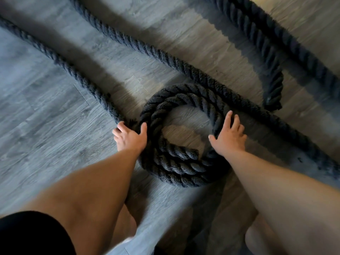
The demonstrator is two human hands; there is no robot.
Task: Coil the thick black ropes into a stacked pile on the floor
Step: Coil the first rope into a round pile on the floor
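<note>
Coil [184,168] of thick black rope sits on the floor [46,126], centre, near the person, a few turns stacked. Left hand [130,138] grips the coil's left edge, thumb inside and fingers [120,126] curled outside, where the loose run [55,59] comes in from far left. Right hand [229,137] lies flat on the coil's right side, fingers straight, pressing, holding nothing. Rope looks heavy, stiff and rough; it probably won't slip but resists bending. Best hold is on the loose run just beside the coil, with the other hand pinning the stack. Second run [147,50] passes behind the coil. Third rope [266,39] lies far right, in shadow. One rope or several: cannot tell, ends cut off. Near edge blurred.
</note>
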